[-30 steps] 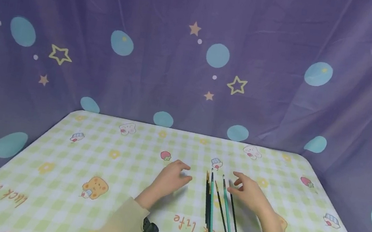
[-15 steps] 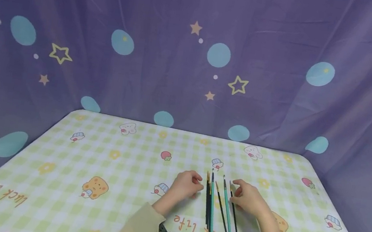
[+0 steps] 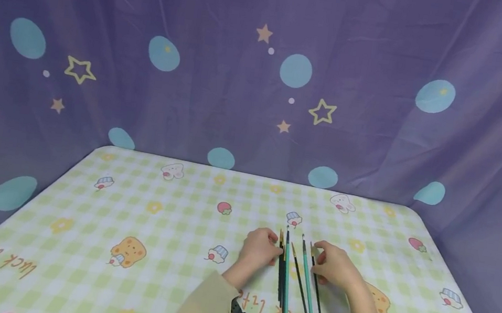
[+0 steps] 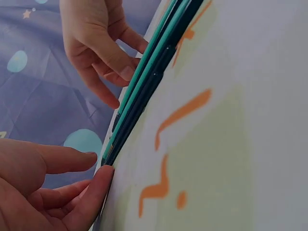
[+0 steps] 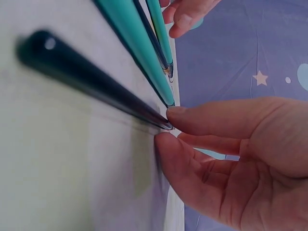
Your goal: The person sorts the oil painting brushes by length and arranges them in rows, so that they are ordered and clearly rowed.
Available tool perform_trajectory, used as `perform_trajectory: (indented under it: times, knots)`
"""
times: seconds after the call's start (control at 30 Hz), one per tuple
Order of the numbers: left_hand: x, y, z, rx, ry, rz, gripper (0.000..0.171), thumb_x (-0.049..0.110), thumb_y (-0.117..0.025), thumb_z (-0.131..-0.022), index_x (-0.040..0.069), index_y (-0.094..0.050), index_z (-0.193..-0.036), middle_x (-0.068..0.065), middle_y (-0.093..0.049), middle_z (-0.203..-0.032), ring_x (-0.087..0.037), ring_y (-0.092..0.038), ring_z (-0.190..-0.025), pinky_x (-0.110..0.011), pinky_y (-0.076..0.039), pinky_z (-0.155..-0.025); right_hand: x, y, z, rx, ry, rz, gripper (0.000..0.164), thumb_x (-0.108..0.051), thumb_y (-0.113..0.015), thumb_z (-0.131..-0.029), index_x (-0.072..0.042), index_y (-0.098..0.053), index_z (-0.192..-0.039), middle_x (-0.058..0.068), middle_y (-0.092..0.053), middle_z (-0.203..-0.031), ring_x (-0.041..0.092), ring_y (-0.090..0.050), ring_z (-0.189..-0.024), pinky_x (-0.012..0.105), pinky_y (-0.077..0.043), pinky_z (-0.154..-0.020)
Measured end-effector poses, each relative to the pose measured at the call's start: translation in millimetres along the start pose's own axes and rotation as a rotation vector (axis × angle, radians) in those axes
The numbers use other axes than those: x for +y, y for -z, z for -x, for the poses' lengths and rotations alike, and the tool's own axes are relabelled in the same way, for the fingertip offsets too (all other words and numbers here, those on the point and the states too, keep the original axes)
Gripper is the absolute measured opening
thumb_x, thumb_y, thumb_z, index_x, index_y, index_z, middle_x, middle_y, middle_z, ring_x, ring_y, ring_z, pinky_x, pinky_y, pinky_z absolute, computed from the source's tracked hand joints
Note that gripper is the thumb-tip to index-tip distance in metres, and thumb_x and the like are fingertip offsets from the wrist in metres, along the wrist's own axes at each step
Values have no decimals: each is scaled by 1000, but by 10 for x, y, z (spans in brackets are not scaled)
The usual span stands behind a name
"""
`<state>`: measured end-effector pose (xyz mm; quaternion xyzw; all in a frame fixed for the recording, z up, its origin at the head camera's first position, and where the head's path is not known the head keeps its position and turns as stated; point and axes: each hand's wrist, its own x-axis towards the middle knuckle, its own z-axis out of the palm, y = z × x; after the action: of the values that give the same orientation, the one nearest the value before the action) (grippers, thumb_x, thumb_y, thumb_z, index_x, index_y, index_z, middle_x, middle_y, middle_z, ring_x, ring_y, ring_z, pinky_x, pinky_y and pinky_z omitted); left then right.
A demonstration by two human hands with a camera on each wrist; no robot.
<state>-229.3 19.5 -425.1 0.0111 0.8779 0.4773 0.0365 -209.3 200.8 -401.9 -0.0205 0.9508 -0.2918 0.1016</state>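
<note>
gathering brushes [image 3: 308,285] seems underway: left hand [image 3: 260,249] and right hand [image 3: 334,265], fingers parted, flank them; next calls for even inward pressure.

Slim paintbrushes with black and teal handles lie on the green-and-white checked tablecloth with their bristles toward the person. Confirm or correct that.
Wrong direction: the head view shows the paintbrushes lying on the checked tablecloth with their bristles pointing toward the purple star-printed curtain.
</note>
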Motion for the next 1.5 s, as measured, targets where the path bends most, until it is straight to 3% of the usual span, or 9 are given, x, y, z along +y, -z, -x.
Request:
perform_trajectory:
  times: [0.17,0.33,0.63,0.97,1.07,1.2,1.3,1.37,1.5]
  knots:
    - [45,-14,4,5,-1,-119,29,17,-75,-71,5,-62,-94,4,-56,-54,-8,-52,-40,-20,-43,-52,-11,1,2,4,-7,-14,53,-4,-67,-76,3,-46,-125,7,-56,-78,14,-52,-52,25,-42,-52]
    - [61,-8,-3,6,-10,-165,28,15,-75,-71,6,-62,-94,4,-54,-50,-8,-50,-40,-21,-42,-53,-13,11,16,8,16,-35,56,-6,-67,-76,4,-44,-127,6,-56,-78,14,-52,-49,26,-42,-55]
    - [116,-24,-32,31,-22,-237,26,12,-73,-66,7,-61,-89,-4,-62,-82,-18,-55,-68,-28,-47,-58,-32,41,34,4,30,-9,53,-6,-67,-77,4,-46,-125,6,-55,-76,15,-51,-49,27,-41,-54]
    - [199,-45,-67,52,-7,-326,19,5,-68,-63,8,-52,-72,-4,-51,-69,-20,-49,-60,-29,-42,-51,-34,30,-9,0,10,-8,51,-5,-67,-77,2,-48,-124,7,-55,-79,14,-51,-52,26,-42,-51]
    - [196,-33,-86,38,-13,-340,23,6,-67,-63,11,-45,-59,-1,-43,-57,-16,-42,-51,-26,-34,-43,-30,24,-11,-2,8,-14,50,-4,-67,-77,2,-49,-123,7,-54,-79,14,-51,-52,26,-42,-51]
    - [163,1,-115,10,-25,-333,22,9,-68,-65,11,-48,-56,5,-41,-49,-11,-38,-43,-23,-32,-43,-18,13,-5,-5,2,-19,49,-4,-67,-77,2,-49,-122,8,-54,-79,14,-51,-52,26,-42,-51]
    - [143,37,-129,-17,-3,-295,10,12,-69,-67,9,-61,-71,4,-53,-51,-9,-48,-42,-23,-42,-54,-11,8,-9,-9,1,-14,49,-4,-67,-77,2,-49,-122,7,-54,-79,14,-51,-52,25,-42,-51]
    - [136,60,-130,-30,21,-255,13,12,-70,-69,7,-64,-80,2,-57,-52,-9,-52,-40,-23,-45,-58,-2,1,-13,-10,0,-19,49,-4,-67,-76,1,-50,-122,7,-54,-78,14,-52,-51,25,-42,-51]
    - [135,93,-123,-48,68,-159,14,8,-69,-70,6,-63,-82,-1,-58,-58,-10,-51,-40,-22,-44,-50,16,-11,-17,-15,-1,-30,49,-3,-67,-76,1,-50,-122,7,-54,-78,14,-52,-52,25,-43,-50]
